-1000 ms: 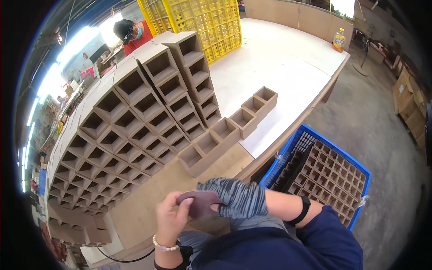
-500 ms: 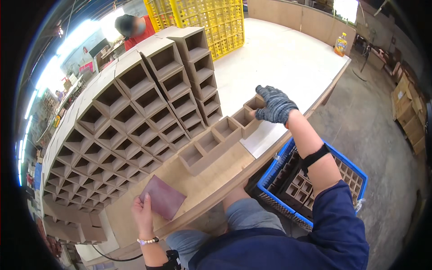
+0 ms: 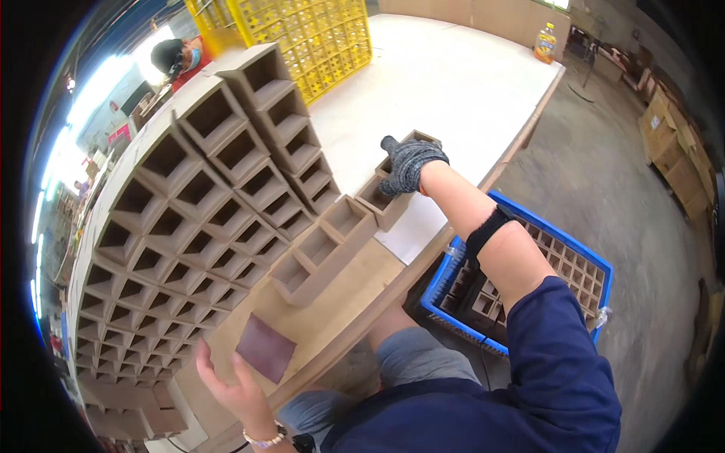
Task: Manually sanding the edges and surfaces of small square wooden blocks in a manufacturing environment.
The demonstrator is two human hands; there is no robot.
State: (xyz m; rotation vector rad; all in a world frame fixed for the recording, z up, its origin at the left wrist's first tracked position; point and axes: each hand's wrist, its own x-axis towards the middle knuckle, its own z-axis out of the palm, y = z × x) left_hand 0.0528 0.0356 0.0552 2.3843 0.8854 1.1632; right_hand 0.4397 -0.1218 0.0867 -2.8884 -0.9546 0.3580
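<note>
My right hand (image 3: 412, 166), in a grey knit glove, is closed on a divided wooden box (image 3: 389, 215), with fingers over its walls and partitions. Part of that box is hidden beneath the glove. End to end with it, nearer to me, lies a second open box (image 3: 332, 281) with three compartments. My bare left hand (image 3: 236, 386) is open and holds nothing, its thumb and fingers apart. Just beside it, a dark red sheet (image 3: 266, 349) that looks like sandpaper lies flat on the wooden bench board (image 3: 355, 291).
A tall stack of similar brown boxes (image 3: 200, 192) stands along the left. Behind it is a yellow plastic crate (image 3: 317, 45); a bottle (image 3: 544, 44) sits at the far table corner. Below the table's right edge, a blue crate (image 3: 521, 264) holds more divided boxes. Someone in red works beyond the stack.
My left hand has let go of the dark red sheet and drawn back, fingers spreading. My right hand stays at the far box. The whole view has shifted somewhat.
</note>
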